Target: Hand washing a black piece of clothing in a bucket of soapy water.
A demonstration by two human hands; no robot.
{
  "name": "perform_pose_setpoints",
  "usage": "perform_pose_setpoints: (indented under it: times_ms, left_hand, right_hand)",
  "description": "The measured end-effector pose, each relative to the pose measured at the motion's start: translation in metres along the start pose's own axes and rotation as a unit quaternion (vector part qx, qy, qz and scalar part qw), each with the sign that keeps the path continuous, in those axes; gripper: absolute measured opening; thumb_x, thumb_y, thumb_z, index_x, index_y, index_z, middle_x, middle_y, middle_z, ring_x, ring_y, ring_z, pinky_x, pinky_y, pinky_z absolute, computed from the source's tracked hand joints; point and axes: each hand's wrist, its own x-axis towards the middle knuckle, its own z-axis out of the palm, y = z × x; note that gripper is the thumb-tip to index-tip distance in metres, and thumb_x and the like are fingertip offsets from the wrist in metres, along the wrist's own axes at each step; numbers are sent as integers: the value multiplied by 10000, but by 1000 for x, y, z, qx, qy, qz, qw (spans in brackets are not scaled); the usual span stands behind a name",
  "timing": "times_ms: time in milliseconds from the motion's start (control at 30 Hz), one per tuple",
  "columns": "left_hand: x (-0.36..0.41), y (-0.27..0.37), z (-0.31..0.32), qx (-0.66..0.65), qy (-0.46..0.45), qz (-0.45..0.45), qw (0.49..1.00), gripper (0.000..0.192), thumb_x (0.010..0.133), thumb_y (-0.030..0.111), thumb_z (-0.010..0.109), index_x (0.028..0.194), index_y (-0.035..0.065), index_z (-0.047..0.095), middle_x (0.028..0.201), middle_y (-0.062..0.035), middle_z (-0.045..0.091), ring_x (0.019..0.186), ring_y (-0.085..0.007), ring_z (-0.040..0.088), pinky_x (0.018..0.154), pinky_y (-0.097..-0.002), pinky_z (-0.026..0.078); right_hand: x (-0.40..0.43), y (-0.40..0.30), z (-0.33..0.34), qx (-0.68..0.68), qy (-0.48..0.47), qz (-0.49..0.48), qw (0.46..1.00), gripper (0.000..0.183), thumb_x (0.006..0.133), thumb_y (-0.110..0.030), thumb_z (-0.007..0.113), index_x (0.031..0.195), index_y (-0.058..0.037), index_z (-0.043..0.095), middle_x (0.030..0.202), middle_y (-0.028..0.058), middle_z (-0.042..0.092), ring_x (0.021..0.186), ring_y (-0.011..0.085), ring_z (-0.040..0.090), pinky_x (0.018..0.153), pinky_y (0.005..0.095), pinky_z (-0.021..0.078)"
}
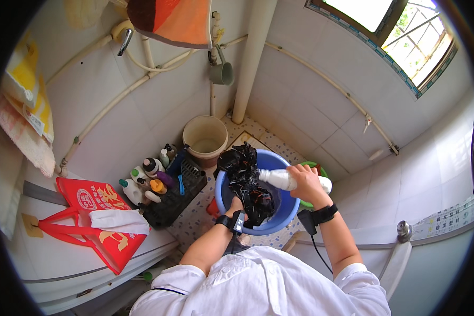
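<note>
A blue plastic basin [283, 215] stands on the floor before me. Black patterned fabric [245, 189] is bunched across its left side, partly over the far rim. My left hand [236, 206] grips the near edge of this fabric at the basin's left rim, its fingers mostly hidden. In my right hand [309, 182] is a white plastic bottle [278, 178], held tilted almost on its side over the basin. The bottle's mouth points left and lies close to the fabric. Whether anything flows from it I cannot tell.
A white bucket [205, 136] stands beyond the basin. To the left, a black crate [175, 211] sits beside several bottles [136, 189]. A green basin [309, 164] is partly hidden behind the blue one. A red bag [114, 237] hangs at left, and a grey-green dipper [222, 74] on the wall pipe.
</note>
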Motion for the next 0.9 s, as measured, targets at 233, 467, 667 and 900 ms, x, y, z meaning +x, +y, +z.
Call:
perform_pose_setpoints:
  times_ms: [233,467,667,900]
  left_hand:
    - [3,4,2,-12,10,5,1000,333,822,296,412,998,41,532,1015,-99,555,936,-226,526,858,-351,403]
    - [7,4,8,-18,22,-5,1000,334,822,303,412,982,40,542,1000,-100,563,923,-230,533,851,-358,409]
    - [8,4,3,-23,52,-8,998,335,822,308,413,969,40,551,987,-101,570,912,-234,540,845,-364,414]
    - [37,-2,-24,88,134,-58,985,232,805,202,451,874,20,577,870,-97,605,793,-224,584,769,-349,464]
  right_hand:
    - [-15,2,-7,37,-88,-35,995,587,453,-117,663,1021,-117,515,929,71,547,892,270,475,784,353,339]
    - [-34,15,-4,6,-76,6,997,578,443,-109,677,1001,-128,525,891,58,542,884,250,478,757,343,339]
    - [-48,14,-3,24,-99,36,994,594,443,-114,685,1013,-134,516,911,60,544,892,258,478,760,352,340]
    - [-53,19,3,41,-78,59,994,606,449,-109,677,1029,-118,501,924,75,539,902,272,477,782,364,333]
